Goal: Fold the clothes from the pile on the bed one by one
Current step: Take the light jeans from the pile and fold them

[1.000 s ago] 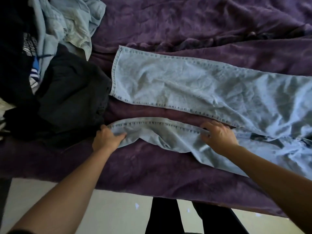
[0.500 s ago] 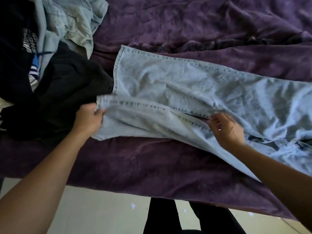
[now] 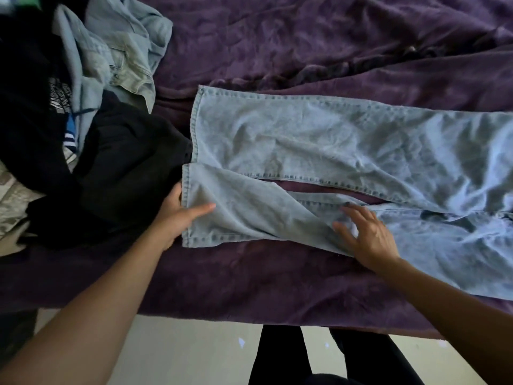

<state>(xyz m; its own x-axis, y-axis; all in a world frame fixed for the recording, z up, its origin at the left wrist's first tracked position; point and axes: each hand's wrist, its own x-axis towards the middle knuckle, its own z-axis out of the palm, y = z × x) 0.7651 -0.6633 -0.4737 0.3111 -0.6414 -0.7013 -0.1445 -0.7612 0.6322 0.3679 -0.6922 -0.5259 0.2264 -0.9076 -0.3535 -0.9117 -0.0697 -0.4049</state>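
Head view. A pair of pale blue denim jeans (image 3: pixel 347 151) lies spread lengthwise on the purple plush bed cover (image 3: pixel 305 45), hems toward the person's left, waist end running out of frame on the right. The two legs lie side by side with a thin strip of cover showing between them.

Left hand (image 3: pixel 177 215): pinching the hem of the near leg, thumb lying on top of the cloth, fingers tucked under the hem edge as far as I can tell; they are mostly hidden. Just beyond its knuckles sits the unfolded pile of dark and light clothes (image 3: pixel 91 151), a black garment touching the hems.

Right hand (image 3: pixel 366 237): fingers spread and slack, palm down on the near leg about mid-length, gripping nothing. A diagonal twist of cloth runs from under its fingertips back toward the left thumb.

Step in hand, by my reading: laying the near leg flat, the preparation for the first fold.

Next move calls for smoothing out that twist, then carrying the near leg over onto the far leg, with seams and hems matched, before folding lengthwise.
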